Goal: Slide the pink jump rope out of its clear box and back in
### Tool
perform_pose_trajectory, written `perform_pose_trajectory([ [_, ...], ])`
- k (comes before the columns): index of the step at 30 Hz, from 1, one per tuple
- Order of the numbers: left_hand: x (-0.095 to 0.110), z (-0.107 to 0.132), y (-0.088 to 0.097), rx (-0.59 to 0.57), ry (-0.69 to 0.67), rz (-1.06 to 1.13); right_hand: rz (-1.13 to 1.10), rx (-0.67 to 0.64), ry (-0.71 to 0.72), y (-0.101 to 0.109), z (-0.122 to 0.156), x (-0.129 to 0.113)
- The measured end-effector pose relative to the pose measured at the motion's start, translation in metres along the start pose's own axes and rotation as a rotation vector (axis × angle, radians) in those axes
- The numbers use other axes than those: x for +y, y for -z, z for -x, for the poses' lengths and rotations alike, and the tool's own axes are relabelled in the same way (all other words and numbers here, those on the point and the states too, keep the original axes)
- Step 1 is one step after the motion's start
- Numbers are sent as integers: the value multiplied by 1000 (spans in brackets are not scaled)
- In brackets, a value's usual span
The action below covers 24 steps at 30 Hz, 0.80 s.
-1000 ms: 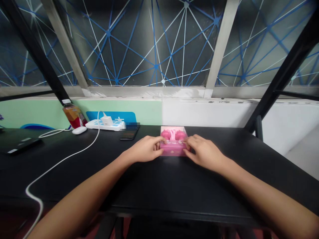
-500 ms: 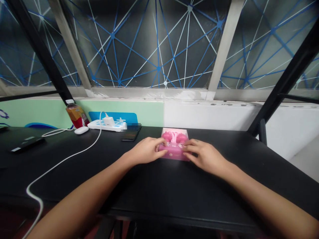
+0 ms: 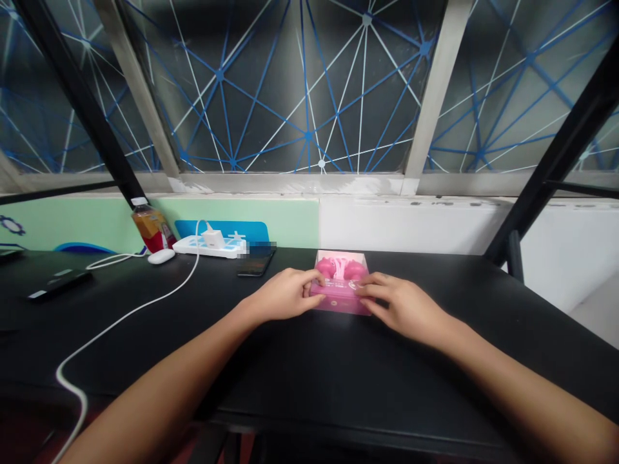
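A small pink box (image 3: 341,304) lies on the black table in front of me. Two rounded pink pieces and a looped pale pink cord (image 3: 340,268) show in its far part; I cannot tell what they are. White print runs across the nearer pink panel. My left hand (image 3: 290,293) holds the box's left side, fingers on top and thumb at the front corner. At the right side, my right hand (image 3: 399,301) grips it likewise, fingertips over the top edge and thumb lower at the front. Both hands hide the box's side edges.
Left of the box lies a dark phone (image 3: 256,261). Behind it are a white power strip (image 3: 232,247) with a charger, a white oval case (image 3: 161,256) and a drink bottle (image 3: 152,227). A white cable (image 3: 140,306) crosses the table's left. A black flat device (image 3: 60,285) lies farther left.
The view has shifted slightly, so everything sits a little lower and to the right. Both hands keep nearly the same hold on the pink box.
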<state>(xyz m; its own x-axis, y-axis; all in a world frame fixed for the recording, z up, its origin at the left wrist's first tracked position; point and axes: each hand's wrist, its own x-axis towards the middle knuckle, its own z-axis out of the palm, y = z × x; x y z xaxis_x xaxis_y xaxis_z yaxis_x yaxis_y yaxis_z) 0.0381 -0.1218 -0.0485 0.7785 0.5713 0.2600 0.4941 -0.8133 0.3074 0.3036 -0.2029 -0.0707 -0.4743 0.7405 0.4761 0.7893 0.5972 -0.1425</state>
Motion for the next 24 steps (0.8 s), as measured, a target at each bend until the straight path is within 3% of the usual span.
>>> perform_pose_trajectory([
  [11,0,-2,-3,41,12,-2,2,-9,-19,2,0,1],
  [24,2,-1,4,-40,28,111,-16,8,-31,4,1,-3],
])
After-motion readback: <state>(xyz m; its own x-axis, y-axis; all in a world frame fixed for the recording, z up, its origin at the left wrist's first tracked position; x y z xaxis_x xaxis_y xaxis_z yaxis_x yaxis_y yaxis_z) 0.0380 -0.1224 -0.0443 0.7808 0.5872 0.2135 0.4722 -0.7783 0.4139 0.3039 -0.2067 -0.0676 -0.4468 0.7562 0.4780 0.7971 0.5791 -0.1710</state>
